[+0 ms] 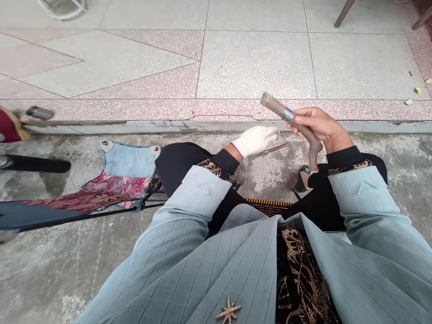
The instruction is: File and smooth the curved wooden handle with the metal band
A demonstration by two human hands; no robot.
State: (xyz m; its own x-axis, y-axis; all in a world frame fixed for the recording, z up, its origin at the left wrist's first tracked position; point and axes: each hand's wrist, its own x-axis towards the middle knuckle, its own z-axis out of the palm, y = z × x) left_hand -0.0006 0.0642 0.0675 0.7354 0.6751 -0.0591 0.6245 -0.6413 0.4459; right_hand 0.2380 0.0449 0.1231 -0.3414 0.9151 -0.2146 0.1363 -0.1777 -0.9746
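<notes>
My right hand (319,123), bare, is closed around a crooked brown stick (305,132) with an open-ended tube-like top. A band of silver wire (287,114) is wound around it just above my fingers. The stick's bent lower end hangs down near my shoe (301,180). To the left of the stick and apart from it, my left hand (256,140) wears a white knit glove. Its fingers are curled and pressed together; whatever they may hold is hidden. Beneath that hand a thin reddish rod (272,149) shows against the concrete.
A fabric folding chair (118,180) with a black frame stands at my left, and a dark tube (37,164) lies beyond it. A short grey pipe piece (39,112) rests on the raised step (151,108). Furniture legs (344,13) stand at the far right.
</notes>
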